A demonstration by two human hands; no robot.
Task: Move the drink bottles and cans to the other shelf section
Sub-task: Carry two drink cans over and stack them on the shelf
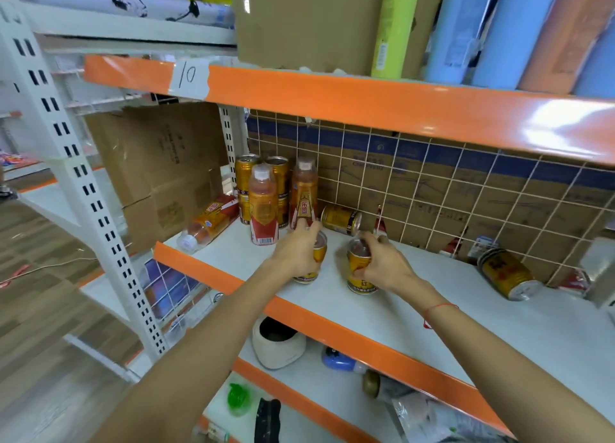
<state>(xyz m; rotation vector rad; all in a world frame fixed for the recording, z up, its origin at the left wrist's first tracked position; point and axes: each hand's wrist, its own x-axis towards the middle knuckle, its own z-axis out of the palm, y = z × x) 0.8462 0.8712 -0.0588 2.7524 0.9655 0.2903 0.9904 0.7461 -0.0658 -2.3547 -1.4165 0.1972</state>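
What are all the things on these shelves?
Gold cans: six; two upright at back left, two upright in the grips, two lying at right.
Drink bottles: three, orange-red labels; two upright, one lying at left.
Cardboard boxes: brown, left of the drinks.
Big box: one, brown, top shelf.
Paper rolls: green, blue, orange, top shelf.
Wire grid: white, behind the drinks.
Label "10": white, on the orange shelf edge.
Left hand: grips one can.
Right hand: grips another can.

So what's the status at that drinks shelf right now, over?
Left hand grips a can. Right hand grips another can. Both cans on shelf. Bottles just behind.
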